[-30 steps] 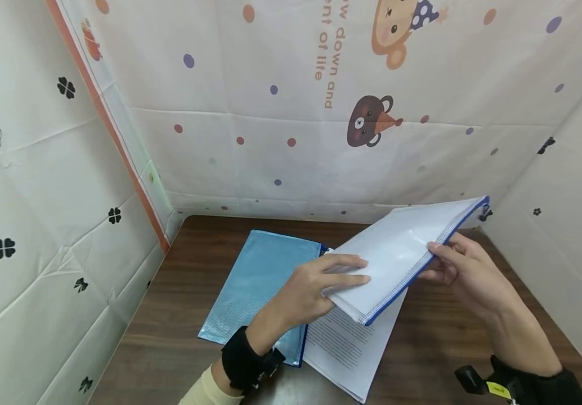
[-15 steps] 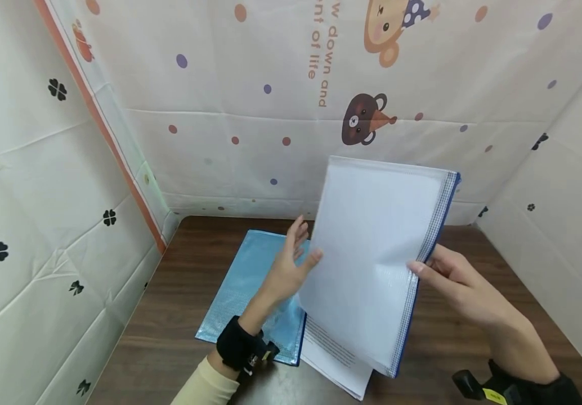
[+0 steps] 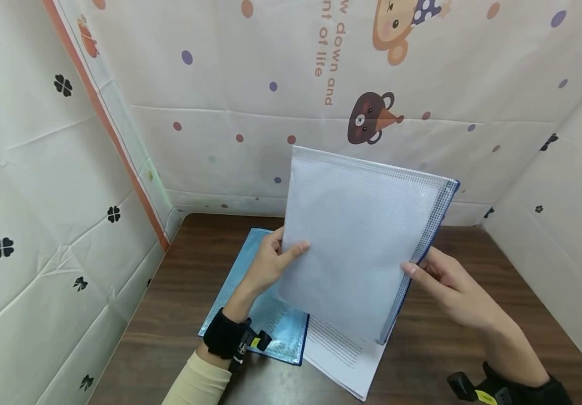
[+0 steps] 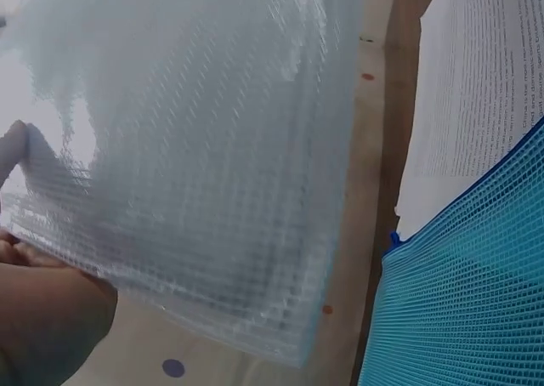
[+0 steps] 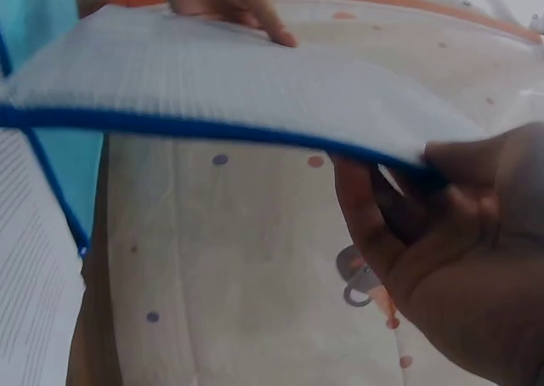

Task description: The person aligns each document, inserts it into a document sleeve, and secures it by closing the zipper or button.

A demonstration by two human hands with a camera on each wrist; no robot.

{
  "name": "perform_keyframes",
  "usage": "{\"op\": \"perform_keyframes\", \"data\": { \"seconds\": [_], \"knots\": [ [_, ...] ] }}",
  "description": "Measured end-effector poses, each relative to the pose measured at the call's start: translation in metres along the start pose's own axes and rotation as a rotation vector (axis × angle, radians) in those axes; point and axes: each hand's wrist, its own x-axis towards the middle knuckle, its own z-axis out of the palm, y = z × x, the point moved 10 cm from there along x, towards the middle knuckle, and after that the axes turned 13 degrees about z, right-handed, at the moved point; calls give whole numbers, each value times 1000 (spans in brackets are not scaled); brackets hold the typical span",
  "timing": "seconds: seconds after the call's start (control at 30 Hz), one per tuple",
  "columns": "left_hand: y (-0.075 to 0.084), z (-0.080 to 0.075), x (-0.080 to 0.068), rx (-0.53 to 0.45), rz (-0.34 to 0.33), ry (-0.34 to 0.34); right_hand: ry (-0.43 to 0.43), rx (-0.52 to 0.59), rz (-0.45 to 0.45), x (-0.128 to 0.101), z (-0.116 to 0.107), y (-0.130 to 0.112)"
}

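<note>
A clear mesh document pouch (image 3: 357, 242) with a dark blue edge is held up off the table, its broad face toward the head camera and a white sheet look inside. My left hand (image 3: 265, 263) pinches its left side, thumb in front and the other fingers behind. At the blue edge, my right hand (image 3: 455, 292) grips the pouch between thumb and fingers, as the right wrist view also shows. Below it lies a stack of printed paper (image 3: 344, 360), partly hidden by the pouch. A light blue mesh pouch (image 3: 281, 332) lies to the left, partly covered by my left arm.
The brown wooden table (image 3: 154, 326) is bordered by printed cloth at the back (image 3: 220, 169) and on both sides. Each wrist wears a black strap with a small camera.
The clear pouch has swung from a low slant to nearly upright. My left hand left its surface, opened, then took its left side. My right hand keeps its grip on the blue edge.
</note>
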Motion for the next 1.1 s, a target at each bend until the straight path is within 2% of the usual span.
{"op": "perform_keyframes", "data": {
  "seconds": [0.13, 0.27, 0.37, 0.5, 0.67, 0.8, 0.9, 0.97, 1.1],
  "knots": [
    [-2, 5, 3, 22, -16, 1, 166, -87, 84, 4, -15, 15],
    [-11, 18, 11, 48, -77, -48, 336, -179, 196, 6, -41, 37],
    [-22, 32, 23, 150, -145, -92, 431, -252, 287, 5, -63, 58],
    [-42, 56, 38, 324, -255, -131, 485, -310, 441, 0, -86, 94],
    [-71, 97, 47, 465, -376, -227, 464, -338, 639, -13, -102, 145],
    [-98, 130, 41, 492, -512, -320, 387, -388, 749, -22, -109, 188],
    [-114, 152, 35, 489, -583, -349, 317, -457, 795, -29, -112, 216],
    [-122, 165, 32, 492, -589, -354, 278, -510, 801, -32, -113, 232],
    [-133, 190, 29, 569, -538, -387, 218, -596, 804, -39, -113, 255]
  ]
}}
